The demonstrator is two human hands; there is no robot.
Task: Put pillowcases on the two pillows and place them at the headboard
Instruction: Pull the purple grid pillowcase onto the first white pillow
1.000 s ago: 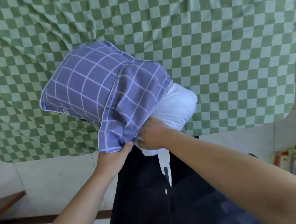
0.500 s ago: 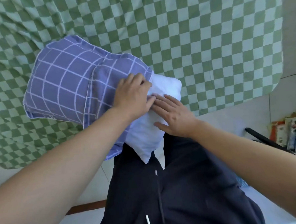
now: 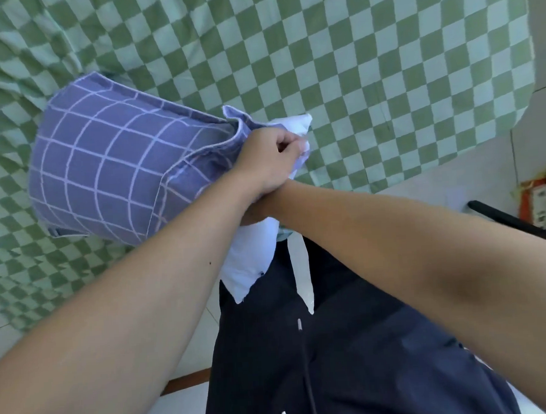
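Note:
A purple pillowcase (image 3: 105, 171) with a white grid covers most of a white pillow (image 3: 252, 258), held up over the edge of the bed. One pillow corner (image 3: 297, 124) sticks out at the top of the case's mouth, and a larger white part hangs out below. My left hand (image 3: 270, 158) grips the hem of the pillowcase at its open end, fingers curled round the fabric. My right hand (image 3: 256, 212) is tucked beneath my left wrist against the pillow, and its fingers are hidden. No second pillow is in view.
The bed's green checked sheet (image 3: 385, 74) fills the background, rumpled at the left. My dark trousers (image 3: 304, 347) and pale floor tiles are below. A black bar (image 3: 503, 217) and some packages (image 3: 543, 199) stand at the right edge.
My left hand went from lying on the case to gripping its hem. My right hand left the top of the pillow and slid under my left wrist. Less pillow shows.

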